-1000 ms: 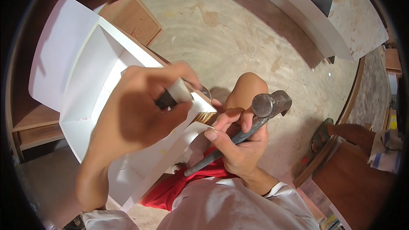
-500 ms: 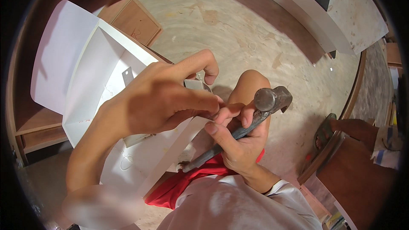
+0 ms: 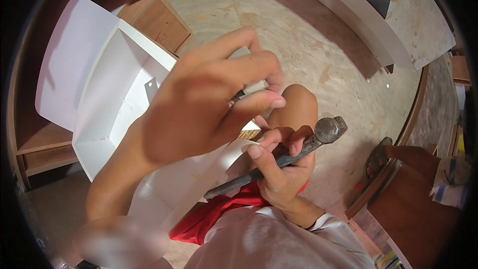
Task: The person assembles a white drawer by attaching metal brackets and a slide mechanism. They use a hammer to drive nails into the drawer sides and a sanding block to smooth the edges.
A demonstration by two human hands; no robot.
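The white open box (image 3: 112, 89) lies at nine o'clock. The left hand (image 3: 204, 92), toward eleven, curls closed; the right hand (image 3: 284, 174), near five, grips a hammer (image 3: 287, 160), head toward two. Smallest, a pale block (image 3: 255, 87) sits partly hidden in the left hand's fingers.

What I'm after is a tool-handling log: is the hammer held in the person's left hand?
No, the hammer is gripped in the right hand, slanting up toward the picture's right.

One hammer (image 3: 328, 130), one white box (image 3: 115, 87), one sandal (image 3: 382, 153); perhaps one pale block (image 3: 256, 87).
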